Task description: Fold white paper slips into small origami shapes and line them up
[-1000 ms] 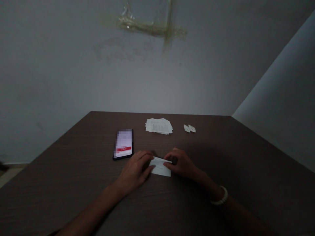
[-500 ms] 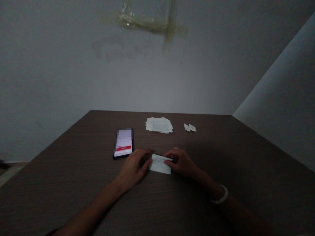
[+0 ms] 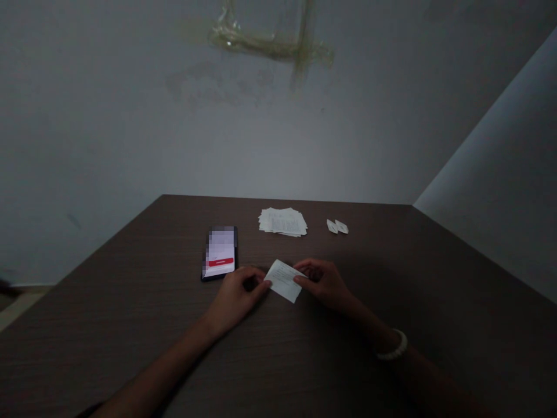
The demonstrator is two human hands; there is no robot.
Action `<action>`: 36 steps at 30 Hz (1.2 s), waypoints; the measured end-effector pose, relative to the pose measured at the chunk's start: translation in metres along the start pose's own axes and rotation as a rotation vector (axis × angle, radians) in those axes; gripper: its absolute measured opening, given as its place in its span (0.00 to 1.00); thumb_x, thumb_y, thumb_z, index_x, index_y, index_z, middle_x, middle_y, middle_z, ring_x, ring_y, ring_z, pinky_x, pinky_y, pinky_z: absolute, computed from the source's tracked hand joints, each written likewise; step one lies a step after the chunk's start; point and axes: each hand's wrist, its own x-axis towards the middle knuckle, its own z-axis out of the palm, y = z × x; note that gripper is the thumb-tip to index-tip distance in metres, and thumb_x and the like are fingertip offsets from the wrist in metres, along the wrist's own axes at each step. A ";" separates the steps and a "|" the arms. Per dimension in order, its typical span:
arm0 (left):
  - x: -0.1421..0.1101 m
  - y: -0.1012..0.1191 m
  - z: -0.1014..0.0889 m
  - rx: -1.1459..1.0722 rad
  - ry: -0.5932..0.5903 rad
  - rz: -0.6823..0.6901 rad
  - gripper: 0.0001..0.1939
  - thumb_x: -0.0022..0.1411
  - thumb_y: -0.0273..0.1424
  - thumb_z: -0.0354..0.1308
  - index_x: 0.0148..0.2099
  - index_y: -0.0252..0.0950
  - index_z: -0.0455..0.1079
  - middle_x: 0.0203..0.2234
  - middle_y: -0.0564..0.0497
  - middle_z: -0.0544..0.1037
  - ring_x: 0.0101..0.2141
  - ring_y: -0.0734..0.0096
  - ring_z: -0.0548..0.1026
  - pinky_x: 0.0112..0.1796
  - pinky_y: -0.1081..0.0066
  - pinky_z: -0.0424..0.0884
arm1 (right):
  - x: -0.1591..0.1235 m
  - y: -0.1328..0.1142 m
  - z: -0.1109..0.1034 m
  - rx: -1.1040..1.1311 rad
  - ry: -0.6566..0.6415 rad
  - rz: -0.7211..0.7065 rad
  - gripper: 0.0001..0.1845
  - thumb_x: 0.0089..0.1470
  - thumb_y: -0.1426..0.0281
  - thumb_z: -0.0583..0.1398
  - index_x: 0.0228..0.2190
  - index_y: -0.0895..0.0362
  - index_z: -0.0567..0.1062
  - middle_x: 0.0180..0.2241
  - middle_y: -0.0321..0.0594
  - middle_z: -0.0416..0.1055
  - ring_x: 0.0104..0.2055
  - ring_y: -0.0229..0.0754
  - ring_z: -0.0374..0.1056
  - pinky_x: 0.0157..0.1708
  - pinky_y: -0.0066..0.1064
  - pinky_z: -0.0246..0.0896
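one lit phone [image 3: 223,252] lies by the left hand [image 3: 238,297].

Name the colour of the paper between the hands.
The paper is white with dark printed lines; head view.

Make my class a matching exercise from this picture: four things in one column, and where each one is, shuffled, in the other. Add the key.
Things
1. Phone
2. Sheet
3. Paper stack
4. Bracelet

Places
A. Near the far edge of the table
B. Around the right wrist
C. Between the left hand and the right hand
D. Just beyond the left hand, left of all the papers

Right pairs
1-D, 2-C, 3-A, 4-B
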 end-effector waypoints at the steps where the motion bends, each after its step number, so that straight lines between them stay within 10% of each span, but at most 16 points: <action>1: 0.000 0.001 0.000 -0.047 -0.006 -0.020 0.10 0.60 0.36 0.56 0.38 0.35 0.75 0.30 0.50 0.79 0.32 0.66 0.75 0.35 0.67 0.69 | 0.000 0.000 0.000 0.012 -0.001 -0.002 0.10 0.49 0.68 0.64 0.35 0.57 0.78 0.25 0.36 0.74 0.26 0.35 0.66 0.26 0.26 0.59; 15: 0.000 0.008 0.000 -0.196 0.080 -0.106 0.11 0.57 0.37 0.59 0.36 0.34 0.76 0.23 0.52 0.76 0.25 0.72 0.70 0.27 0.72 0.66 | -0.005 -0.004 0.008 -0.009 0.009 -0.048 0.14 0.48 0.68 0.65 0.39 0.57 0.77 0.23 0.33 0.69 0.23 0.34 0.62 0.24 0.25 0.58; 26: -0.003 0.009 0.002 -0.212 -0.065 -0.049 0.10 0.57 0.36 0.59 0.33 0.35 0.76 0.22 0.53 0.75 0.24 0.73 0.69 0.27 0.73 0.63 | -0.011 -0.015 0.015 0.344 -0.135 0.075 0.20 0.50 0.65 0.65 0.45 0.56 0.73 0.36 0.41 0.77 0.36 0.43 0.74 0.35 0.33 0.69; 36: -0.001 0.008 0.002 -0.240 -0.096 -0.076 0.09 0.57 0.36 0.61 0.36 0.34 0.75 0.25 0.52 0.77 0.26 0.71 0.71 0.28 0.74 0.65 | -0.006 -0.014 0.017 0.426 0.004 0.116 0.19 0.47 0.66 0.66 0.42 0.58 0.74 0.34 0.41 0.77 0.34 0.42 0.74 0.32 0.31 0.69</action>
